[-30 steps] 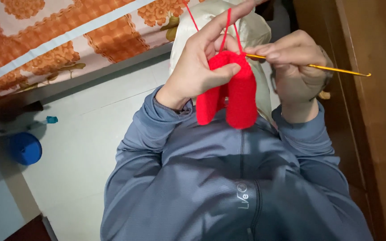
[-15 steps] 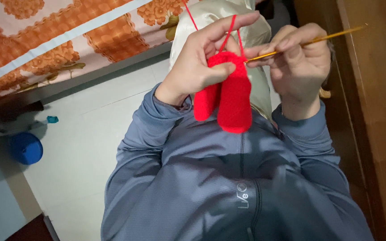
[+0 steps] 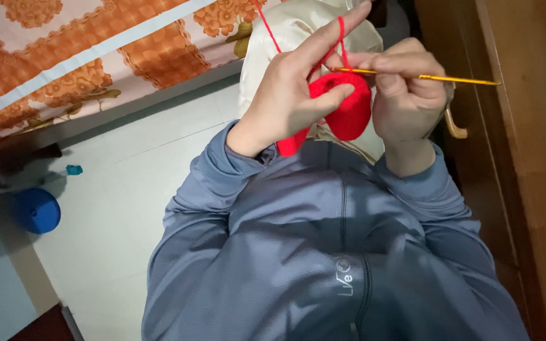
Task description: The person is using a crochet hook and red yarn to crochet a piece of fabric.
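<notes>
Left hand (image 3: pixel 289 95) pinching red crochet piece (image 3: pixel 342 107), right hand (image 3: pixel 409 95) gripping hook (image 3: pixel 431 77)

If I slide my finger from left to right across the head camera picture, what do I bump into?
Round blue tub on the floor → small teal scrap → left hand → red crocheted piece → right hand → thin golden crochet hook → brown wooden cabinet.

Small pale logo (image 3: pixel 345 285) on jacket chest
</notes>
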